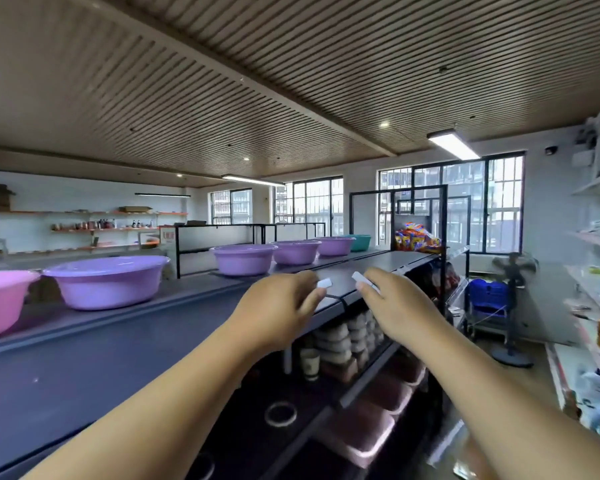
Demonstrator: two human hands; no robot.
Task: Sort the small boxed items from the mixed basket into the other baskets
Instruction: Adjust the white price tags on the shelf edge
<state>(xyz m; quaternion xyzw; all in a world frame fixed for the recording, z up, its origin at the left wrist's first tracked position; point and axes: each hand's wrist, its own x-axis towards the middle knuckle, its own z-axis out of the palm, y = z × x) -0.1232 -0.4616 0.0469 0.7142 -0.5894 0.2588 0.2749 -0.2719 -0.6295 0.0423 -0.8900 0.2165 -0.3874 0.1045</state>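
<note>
Your L forearm [170, 386] and R forearm [482, 375] fill the foreground, both reaching out over the dark shelf top [101, 358]. Far L sits a pink basin [0, 299], then a large purple basin [108, 282], then a smaller purple basin [243, 259] w/ more behind it. Their contents can't be seen, and the mixed basket isn't in view. L hand [278, 306] has its fingers curled, tips pinching a small white box [324, 283] held in the air. Just beside it, not touching, a second white box [361, 280] is pinched the same way by your R hand [395, 306]. Both are prob. light, stiff card w/ slick faces. A fingertip pinch across the broad faces should do; squeeze hard and corners may dent or the box may squirt out.
</note>
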